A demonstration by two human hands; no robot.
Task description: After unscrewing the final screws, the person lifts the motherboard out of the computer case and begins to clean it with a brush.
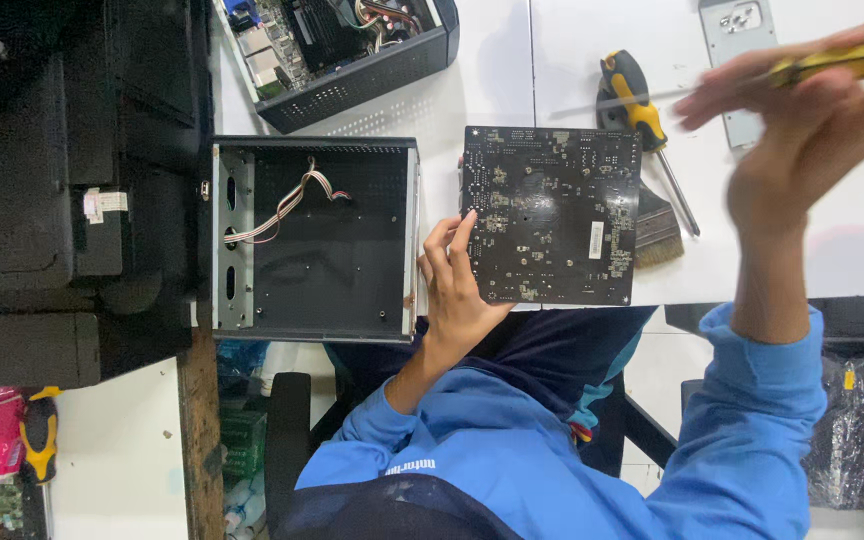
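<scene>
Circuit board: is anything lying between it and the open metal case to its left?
Nothing visible lies between them except the left hand, whose fingers rest on the circuit board's left edge, in the narrow gap beside the empty metal case. Inside the case only a loose ribbon cable shows. The right hand holds a screwdriver raised above the table.

Black circuit board [550, 215], yellow-black screwdriver [635, 98], blue sleeves [762, 400], white table [492, 70].
</scene>
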